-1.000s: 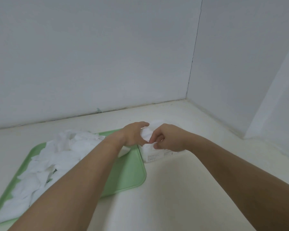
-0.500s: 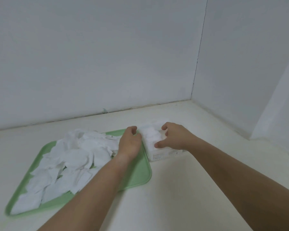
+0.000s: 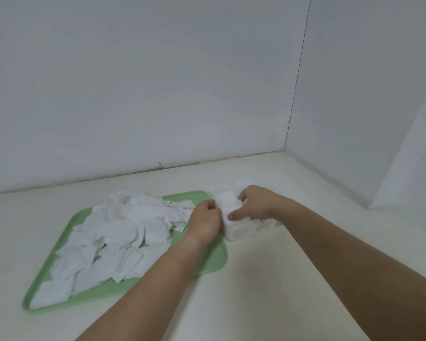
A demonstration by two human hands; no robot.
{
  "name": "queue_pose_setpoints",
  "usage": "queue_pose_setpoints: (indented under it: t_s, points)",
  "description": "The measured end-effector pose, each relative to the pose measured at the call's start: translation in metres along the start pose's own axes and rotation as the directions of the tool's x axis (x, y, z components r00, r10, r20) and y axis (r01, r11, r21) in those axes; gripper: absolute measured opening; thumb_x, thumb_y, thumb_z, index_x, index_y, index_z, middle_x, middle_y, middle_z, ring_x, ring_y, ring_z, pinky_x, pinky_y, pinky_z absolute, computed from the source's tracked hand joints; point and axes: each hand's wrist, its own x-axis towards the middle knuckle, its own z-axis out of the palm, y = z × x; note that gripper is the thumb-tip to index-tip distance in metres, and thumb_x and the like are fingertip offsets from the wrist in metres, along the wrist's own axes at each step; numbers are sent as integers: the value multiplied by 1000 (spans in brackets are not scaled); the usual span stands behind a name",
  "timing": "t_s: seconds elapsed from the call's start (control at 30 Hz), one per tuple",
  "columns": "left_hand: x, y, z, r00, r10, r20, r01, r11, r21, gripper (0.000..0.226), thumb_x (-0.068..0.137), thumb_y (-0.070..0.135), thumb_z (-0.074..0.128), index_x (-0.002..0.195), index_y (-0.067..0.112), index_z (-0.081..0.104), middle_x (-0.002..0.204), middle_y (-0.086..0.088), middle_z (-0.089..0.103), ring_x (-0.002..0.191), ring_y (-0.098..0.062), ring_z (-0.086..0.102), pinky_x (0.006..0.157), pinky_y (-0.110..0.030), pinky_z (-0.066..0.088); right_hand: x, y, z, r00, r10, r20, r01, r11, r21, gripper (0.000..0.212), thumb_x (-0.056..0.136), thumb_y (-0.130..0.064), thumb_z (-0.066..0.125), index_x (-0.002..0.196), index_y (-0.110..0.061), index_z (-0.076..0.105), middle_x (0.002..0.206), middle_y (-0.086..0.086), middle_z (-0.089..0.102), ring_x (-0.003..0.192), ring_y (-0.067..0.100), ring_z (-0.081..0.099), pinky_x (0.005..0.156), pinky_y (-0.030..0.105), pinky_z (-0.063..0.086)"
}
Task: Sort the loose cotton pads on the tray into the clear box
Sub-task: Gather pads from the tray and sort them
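On pale surface, gripping pads in box with left hand and right hand; risks tipping box, spilling pads.

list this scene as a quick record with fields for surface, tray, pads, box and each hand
surface: pale counter in a white-walled corner
tray: green tray on the counter, left of the box
loose pads: white cotton pads heaped over most of the tray
box: clear box beside the tray's far right corner, holding a stack of pads
left hand: left hand against the box's left side, fingers curled, grip unclear
right hand: right hand over the box, thumb and fingers pinching the stack of pads
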Motion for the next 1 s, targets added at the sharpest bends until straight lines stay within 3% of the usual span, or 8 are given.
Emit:
queue_pose_setpoints:
  t_s: [0.13,0.27,0.37,0.47,0.63,0.73,0.87,1.0]
  points:
    - [-35,24,-7,999,-4,-49,3,1000,-24,31,99,23,53,129,15,55,116,-2,63,102,-22,65,92,-44,58,-9,-6,-8,993,-7,-120,4,1000,-29,67,86,-46,72,136,-6,51,133,8,58,116,24,57,99,36,47]
    - [-45,23,-28,992,53,-111,-58,998,-40,24,102,18,52,125,13,58,108,2,62,96,-19,65,81,-39,60,-12,-36,-1,963,-111,-247,109,994,-22,65,87,-45,67,141,-15,47,139,5,52,123,24,54,101,39,47]
    - [-58,27,-52,973,103,-206,-115,992,-46,19,99,15,55,116,13,63,112,-6,66,80,-17,68,63,-31,55,-14,-66,15,944,-230,-235,229,973,-32,61,85,-46,68,137,-18,52,138,3,52,123,21,53,103,38,45]
    - [-74,24,-84,943,130,-306,-151,988,-43,13,97,10,54,105,14,64,104,-9,69,70,-17,67,59,-31,52,-20,-92,38,931,-309,-193,309,950,-30,54,86,-43,69,132,-18,57,131,1,56,119,18,55,102,36,45]
    - [-102,-4,-145,904,83,-420,-101,995,-20,14,97,10,53,101,14,66,96,-4,70,70,-17,65,59,-29,50,-29,-117,80,934,-353,-53,355,935,26,22,92,-20,61,112,-21,68,102,-8,64,101,14,62,87,25,49]
    - [-113,-26,-172,892,22,-452,-47,998,-45,12,99,13,55,101,13,66,93,-3,70,72,-20,65,61,-31,52,-28,-123,104,937,-348,29,349,937,-27,27,89,-10,55,106,-24,72,109,-6,68,99,12,63,85,21,48]
    - [-123,-50,-190,887,9,-461,-4,1000,12,12,97,12,57,96,15,68,92,-3,71,72,-21,68,68,-35,56,-27,-127,128,945,-324,43,327,941,-91,21,82,-16,65,96,-31,68,95,-14,64,99,12,65,90,29,54]
    - [-129,-65,-196,890,78,-449,-17,990,138,22,88,6,59,85,26,70,86,3,72,84,-21,69,81,-37,56,-26,-130,142,958,-285,23,284,937,-202,25,80,-27,72,103,-31,62,108,-9,60,106,17,60,92,33,51]
